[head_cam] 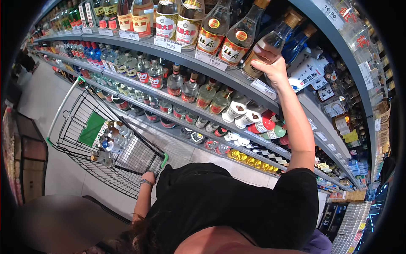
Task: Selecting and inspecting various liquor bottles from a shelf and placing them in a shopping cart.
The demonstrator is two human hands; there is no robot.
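Observation:
My right hand (pixel 273 70) is wrapped around a clear glass liquor bottle (pixel 269 46) with a gold cap, tilted at the edge of the upper shelf. Beside this bottle stand clear bottles with red and white labels (pixel 234 47), and blue glass bottles (pixel 293 47) are behind my hand. My left hand (pixel 148 177), with a watch at the wrist, grips the rim of a wire shopping cart (pixel 104 177) near its green corner; its fingers are partly hidden. Several bottles (pixel 119 139) lie inside the cart beside a green panel (pixel 91 128).
Lower shelves (pixel 177 98) hold rows of bottles, with price tags along the edges. More stocked shelving (pixel 336 104) curves away at the right. A display stand (pixel 31 158) is at the far left. Tiled floor (pixel 66 165) shows around the cart. A blurred patch covers the lower left.

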